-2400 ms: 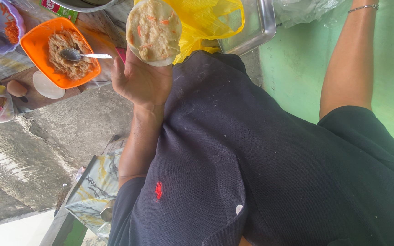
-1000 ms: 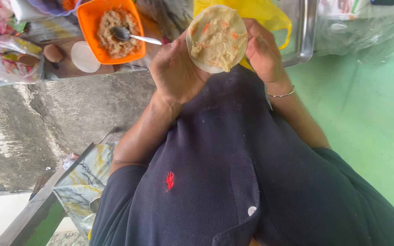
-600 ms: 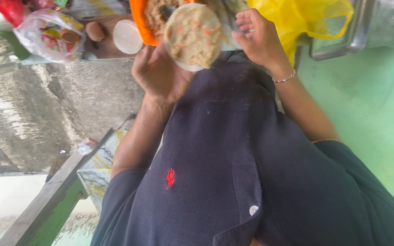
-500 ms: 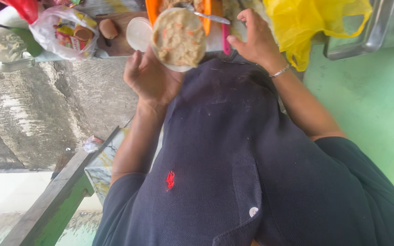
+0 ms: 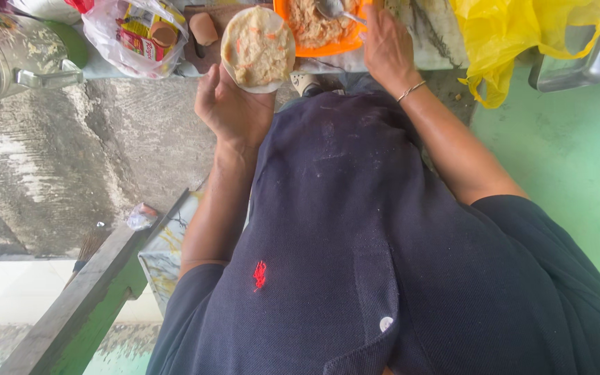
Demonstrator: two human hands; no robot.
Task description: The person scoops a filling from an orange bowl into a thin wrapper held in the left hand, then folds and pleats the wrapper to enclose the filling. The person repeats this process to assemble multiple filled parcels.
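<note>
Clearly your left hand (image 5: 234, 104) cupped flat dough round (image 5: 258, 47), filling on top, palm up so nothing slid. Right hand (image 5: 387, 43) closed on spoon (image 5: 338, 10) in orange bowl (image 5: 321, 31), far on counter (image 5: 425, 35).

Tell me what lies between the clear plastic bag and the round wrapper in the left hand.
In the head view, a small brown stub-shaped piece on a dark board.

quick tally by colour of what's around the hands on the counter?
White round dough wrapper topped with filling, on the left hand: 1
Orange plastic bowl of filling, by the right hand: 1
Yellow plastic bag: 1
Clear plastic bag of packets: 1
Metal spoon: 1
Total: 5
</note>
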